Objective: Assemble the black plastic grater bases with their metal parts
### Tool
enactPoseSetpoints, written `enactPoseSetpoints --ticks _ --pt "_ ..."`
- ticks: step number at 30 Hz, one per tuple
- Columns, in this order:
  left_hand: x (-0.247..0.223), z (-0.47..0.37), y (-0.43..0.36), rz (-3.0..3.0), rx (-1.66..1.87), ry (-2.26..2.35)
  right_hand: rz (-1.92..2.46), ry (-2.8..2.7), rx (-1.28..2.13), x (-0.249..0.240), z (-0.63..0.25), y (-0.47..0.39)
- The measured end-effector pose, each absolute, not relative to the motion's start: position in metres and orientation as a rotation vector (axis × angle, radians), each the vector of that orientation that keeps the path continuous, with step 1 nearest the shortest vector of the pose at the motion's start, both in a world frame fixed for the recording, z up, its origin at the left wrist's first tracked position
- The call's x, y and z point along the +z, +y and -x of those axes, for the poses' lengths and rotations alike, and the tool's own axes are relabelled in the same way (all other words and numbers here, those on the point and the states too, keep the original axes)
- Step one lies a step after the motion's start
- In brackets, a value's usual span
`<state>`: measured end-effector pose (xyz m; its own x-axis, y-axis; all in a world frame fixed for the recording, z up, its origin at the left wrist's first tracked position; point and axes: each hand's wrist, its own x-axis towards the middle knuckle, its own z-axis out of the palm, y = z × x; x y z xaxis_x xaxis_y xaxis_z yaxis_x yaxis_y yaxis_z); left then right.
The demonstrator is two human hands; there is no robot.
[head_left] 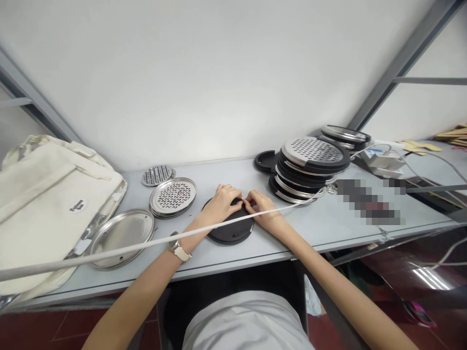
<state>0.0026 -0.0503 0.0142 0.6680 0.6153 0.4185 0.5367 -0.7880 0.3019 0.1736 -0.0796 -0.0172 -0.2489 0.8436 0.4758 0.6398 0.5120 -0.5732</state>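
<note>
A round black disc (pixel 233 229) lies flat on the table in front of me. My left hand (pixel 223 203), with a watch on its wrist, rests over the disc's upper left part, fingers curled at its far edge. My right hand (pixel 260 205) is bent at the disc's upper right edge, thumb and fingers pinched close to my left fingertips. What sits between the fingertips is too small to make out. A white cable (pixel 146 243) runs across the view in front of both forearms.
Grater plates (pixel 173 196) and silver plates (pixel 124 236) lie to the left, beside a cream bag (pixel 54 204). On the right stands a tall stack of black and silver discs (pixel 310 167), with white boxes (pixel 383 163) farther right.
</note>
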Motion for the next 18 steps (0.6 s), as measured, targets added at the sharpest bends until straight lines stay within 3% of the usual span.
enactPoseSetpoints --ticks 18 --pt "0.0178 -0.0025 -0.0516 -2.725 0.704 0.912 1.213 -2.046 0.265 -0.0133 -0.1727 -0.0824"
